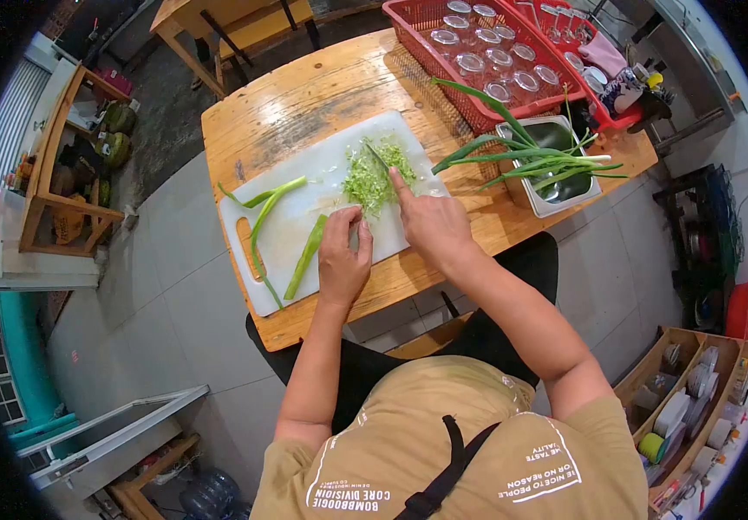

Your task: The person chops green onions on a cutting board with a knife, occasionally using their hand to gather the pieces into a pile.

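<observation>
On the board [300,195], hands [343,260] [432,221] seemingly hold scallion [307,253] and knife [379,158]

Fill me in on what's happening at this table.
A person is chopping on a white cutting board on a wooden table. The left hand pins down a green onion stalk. The right hand holds a knife, index finger along the blade, at a pile of chopped greens. Whole stalks lie across a metal tray nearby.

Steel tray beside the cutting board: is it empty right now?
No. Several long green onions lie across the steel tray, their leaves reaching past its rim.
</observation>
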`<state>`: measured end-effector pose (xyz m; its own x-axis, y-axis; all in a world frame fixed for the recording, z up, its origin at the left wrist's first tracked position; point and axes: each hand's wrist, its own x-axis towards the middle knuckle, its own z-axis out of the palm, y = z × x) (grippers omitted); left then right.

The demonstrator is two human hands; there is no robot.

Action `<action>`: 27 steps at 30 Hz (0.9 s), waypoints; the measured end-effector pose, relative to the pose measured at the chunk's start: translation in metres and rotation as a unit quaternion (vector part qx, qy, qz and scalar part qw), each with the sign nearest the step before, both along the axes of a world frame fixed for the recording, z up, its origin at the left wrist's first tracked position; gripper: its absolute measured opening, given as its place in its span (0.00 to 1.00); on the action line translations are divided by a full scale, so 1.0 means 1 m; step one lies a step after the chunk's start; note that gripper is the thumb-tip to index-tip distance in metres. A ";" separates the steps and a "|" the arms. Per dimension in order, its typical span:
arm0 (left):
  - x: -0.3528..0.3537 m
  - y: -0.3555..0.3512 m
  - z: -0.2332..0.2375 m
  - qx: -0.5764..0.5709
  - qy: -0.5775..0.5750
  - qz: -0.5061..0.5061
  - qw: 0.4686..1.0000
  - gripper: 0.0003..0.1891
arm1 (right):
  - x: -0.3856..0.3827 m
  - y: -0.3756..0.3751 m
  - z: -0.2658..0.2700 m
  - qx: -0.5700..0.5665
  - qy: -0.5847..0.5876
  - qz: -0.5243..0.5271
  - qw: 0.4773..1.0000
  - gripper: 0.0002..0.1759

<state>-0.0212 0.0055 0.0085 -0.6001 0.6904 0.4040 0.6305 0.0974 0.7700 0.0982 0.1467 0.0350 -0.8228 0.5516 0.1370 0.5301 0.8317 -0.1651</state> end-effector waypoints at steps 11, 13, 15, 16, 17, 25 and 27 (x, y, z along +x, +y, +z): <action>0.000 0.002 0.001 -0.002 0.017 0.002 1.000 0.10 | 0.003 -0.007 -0.007 0.008 -0.040 -0.021 0.999 0.41; 0.001 -0.003 0.003 -0.009 0.018 0.009 1.000 0.10 | 0.004 -0.011 0.003 -0.004 -0.034 -0.010 0.999 0.41; -0.001 -0.002 0.003 0.005 0.010 -0.005 1.000 0.11 | 0.008 -0.016 0.014 -0.023 -0.054 -0.016 0.998 0.41; -0.001 -0.002 0.002 0.006 0.010 -0.003 1.000 0.11 | 0.009 -0.019 0.007 -0.023 -0.054 -0.014 0.998 0.41; -0.001 -0.002 -0.001 0.001 0.009 0.000 1.000 0.11 | 0.012 -0.022 -0.005 0.010 -0.054 -0.004 0.998 0.41; 0.000 -0.002 0.000 0.001 0.014 0.000 1.000 0.11 | 0.015 -0.021 -0.003 0.003 -0.063 0.017 0.998 0.43; 0.000 -0.002 0.000 -0.005 0.014 0.001 1.000 0.11 | 0.011 -0.020 0.003 0.008 -0.077 0.009 0.997 0.45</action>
